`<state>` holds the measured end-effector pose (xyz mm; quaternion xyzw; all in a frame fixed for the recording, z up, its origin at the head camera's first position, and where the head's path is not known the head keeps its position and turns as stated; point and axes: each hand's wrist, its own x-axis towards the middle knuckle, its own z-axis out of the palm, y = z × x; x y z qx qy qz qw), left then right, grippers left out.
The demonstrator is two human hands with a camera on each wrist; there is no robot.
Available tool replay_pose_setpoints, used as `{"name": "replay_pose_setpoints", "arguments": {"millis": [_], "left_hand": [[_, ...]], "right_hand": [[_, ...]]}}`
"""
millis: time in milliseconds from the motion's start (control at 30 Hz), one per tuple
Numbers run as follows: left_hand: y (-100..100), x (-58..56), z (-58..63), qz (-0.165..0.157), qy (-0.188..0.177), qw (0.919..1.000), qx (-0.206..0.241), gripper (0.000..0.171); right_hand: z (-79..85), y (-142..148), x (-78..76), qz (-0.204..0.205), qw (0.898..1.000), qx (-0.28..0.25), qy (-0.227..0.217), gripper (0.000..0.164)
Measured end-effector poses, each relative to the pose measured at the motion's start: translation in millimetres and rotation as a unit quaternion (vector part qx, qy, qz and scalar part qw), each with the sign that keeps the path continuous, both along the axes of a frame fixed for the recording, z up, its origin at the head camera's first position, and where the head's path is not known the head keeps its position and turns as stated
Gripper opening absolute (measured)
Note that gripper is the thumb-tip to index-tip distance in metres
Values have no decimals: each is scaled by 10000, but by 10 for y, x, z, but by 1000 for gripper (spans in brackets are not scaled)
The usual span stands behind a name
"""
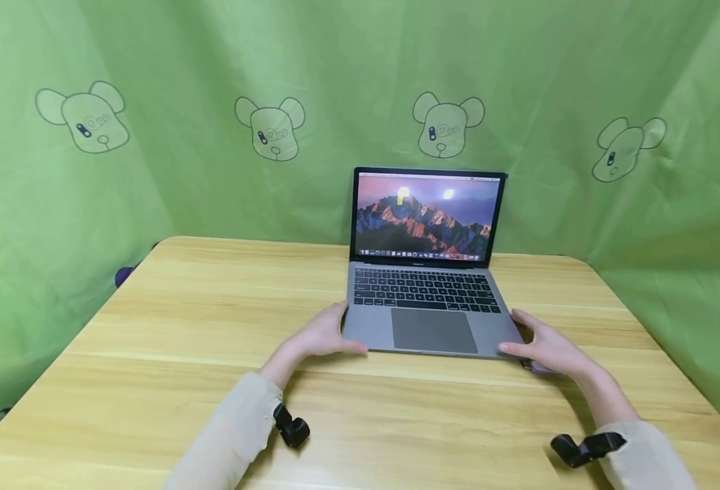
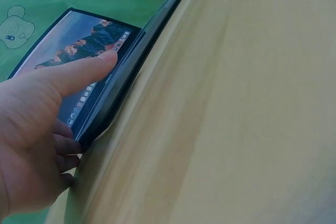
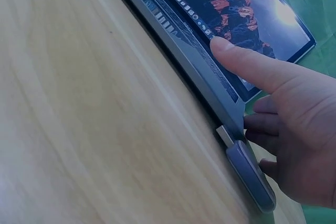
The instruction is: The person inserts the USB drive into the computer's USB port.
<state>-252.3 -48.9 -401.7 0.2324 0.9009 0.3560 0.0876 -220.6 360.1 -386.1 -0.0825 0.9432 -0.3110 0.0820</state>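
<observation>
An unfolded grey laptop (image 1: 433, 330) stands on the wooden table with its screen lit, showing a mountain picture. My left hand (image 1: 318, 333) grips its left front corner, thumb over the front edge and the other fingers along the side. On the opposite corner my right hand (image 1: 548, 347) holds on the same way, its thumb (image 3: 247, 61) above the palm rest. Beneath the right hand lies a USB flash drive (image 3: 252, 177) with a metal plug, beside the laptop's corner. In both wrist views the fingertips are partly hidden behind the laptop's edge.
The wooden table (image 1: 152, 354) extends around the laptop. A green curtain (image 1: 348, 68) printed with bear heads hangs behind and at both sides, close behind the screen. Past the table's left edge shows a small purple thing (image 1: 124, 275).
</observation>
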Motion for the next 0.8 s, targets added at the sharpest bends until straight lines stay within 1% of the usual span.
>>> {"name": "replay_pose_setpoints", "arguments": {"millis": [100, 333, 433, 700, 800], "left_hand": [[49, 10, -4, 42, -6, 10000, -51, 108], [102, 2, 12, 154, -276, 9987, 397, 105], [101, 0, 19, 172, -333, 9981, 487, 105], [63, 23, 8, 263, -295, 9974, 594, 107], [52, 10, -2, 264, -301, 9976, 570, 108]], "right_hand": [[2, 16, 3, -25, 10000, -41, -19, 98], [9, 56, 3, 2, 10000, -3, 43, 97], [16, 69, 7, 4, 10000, -39, 26, 97], [14, 67, 16, 102, 9999, -108, 72, 94], [15, 67, 16, 131, 9998, -138, 100, 93]]}}
